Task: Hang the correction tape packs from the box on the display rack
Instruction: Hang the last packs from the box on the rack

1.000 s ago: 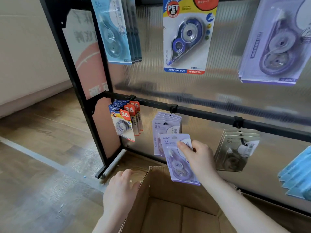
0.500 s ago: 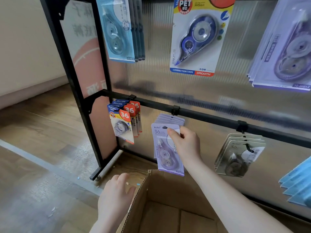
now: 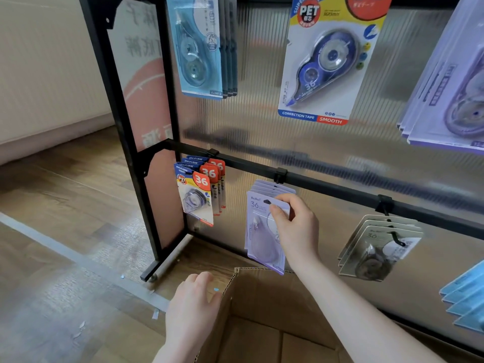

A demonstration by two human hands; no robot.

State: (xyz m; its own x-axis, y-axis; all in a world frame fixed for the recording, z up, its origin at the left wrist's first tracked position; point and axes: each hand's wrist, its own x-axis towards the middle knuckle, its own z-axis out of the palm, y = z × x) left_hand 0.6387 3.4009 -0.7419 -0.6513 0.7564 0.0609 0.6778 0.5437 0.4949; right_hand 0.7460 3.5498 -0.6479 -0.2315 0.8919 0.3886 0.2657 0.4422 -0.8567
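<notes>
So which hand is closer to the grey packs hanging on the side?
The right hand. It holds a purple pack at the middle hook, beside the grey packs. The left hand is lower and farther away, on the cardboard box edge.

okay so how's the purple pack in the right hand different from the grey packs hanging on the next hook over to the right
The purple pack is lilac; the grey packs are dull grey-beige. The purple pack is pinched near its top by the right hand at the front of its stack; the grey packs hang untouched. The purple pack hangs nearly straight; the grey packs tilt and fan out. Both show "36" and hang below the same black rail.
</notes>
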